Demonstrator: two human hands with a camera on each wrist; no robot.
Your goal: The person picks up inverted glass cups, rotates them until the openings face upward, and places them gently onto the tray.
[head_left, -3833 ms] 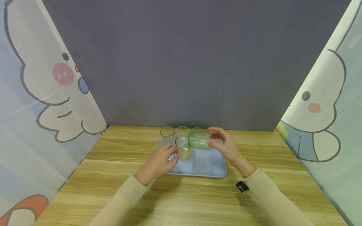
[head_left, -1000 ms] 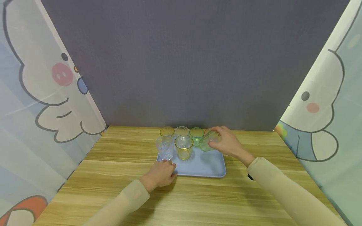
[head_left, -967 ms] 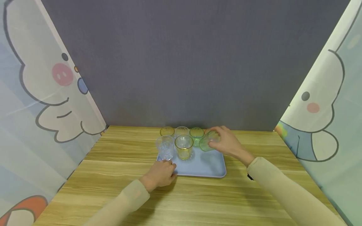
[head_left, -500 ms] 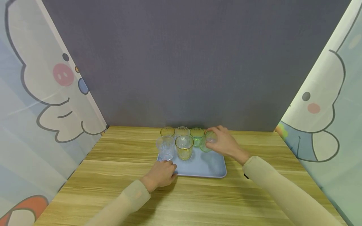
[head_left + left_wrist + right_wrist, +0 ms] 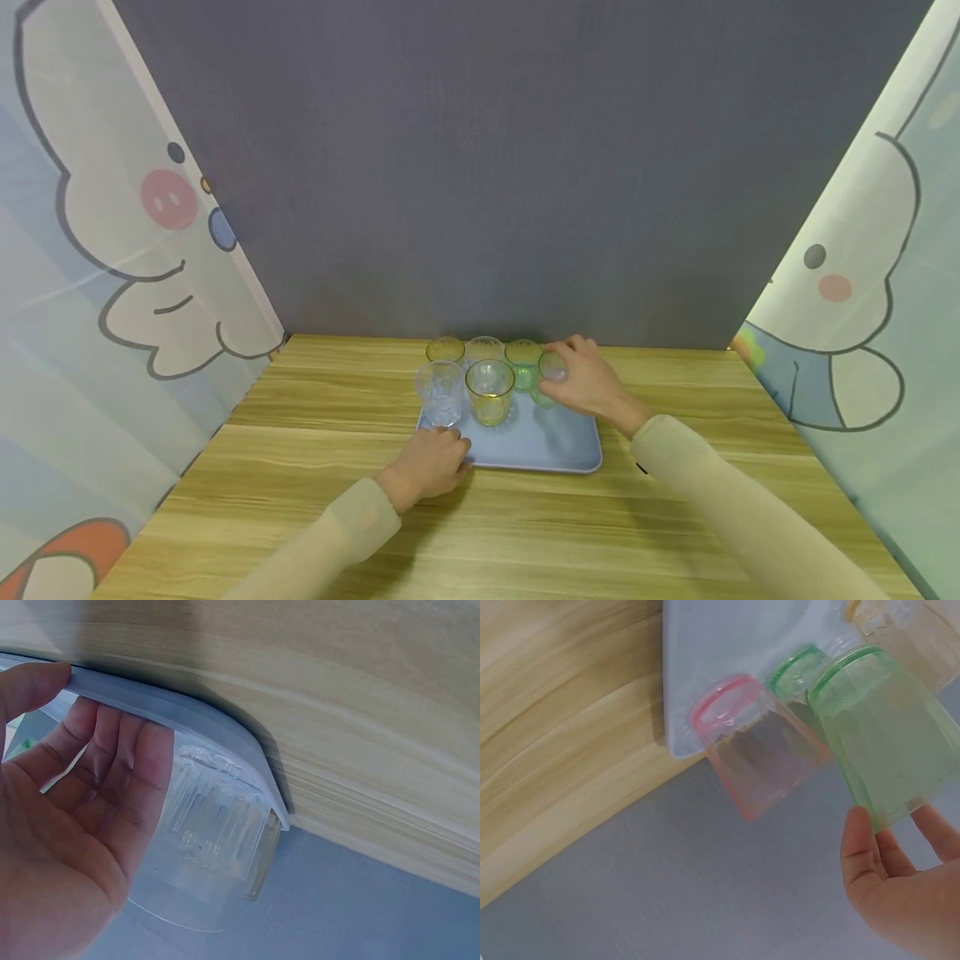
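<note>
My right hand (image 5: 588, 379) pinches a green glass (image 5: 889, 735) near its rim, thumb on one side and fingers on the other. The glass is almost upright, low over the right part of a pale blue tray (image 5: 540, 450). At the tray's near left edge my left hand (image 5: 427, 467) grips the rim, with the thumb outside and fingers inside. Just beyond that hand stands a clear glass (image 5: 441, 396), with a yellow glass (image 5: 490, 404) to its right. Behind the held glass are another green glass (image 5: 522, 367) and a pink glass (image 5: 757, 750), the latter covered by my right hand in the head view.
An amber-rimmed glass (image 5: 446, 350) and a second clear glass (image 5: 484, 348) complete the back row on the left. The tray lies on a wooden table (image 5: 480, 533) against a dark grey panel (image 5: 510, 167). Printed curtains (image 5: 60, 333) hang at both sides.
My right hand has swung the green glass from lying sideways to nearly upright and lowered it beside the yellow one. My left hand has moved from the front glasses to the tray's rim.
</note>
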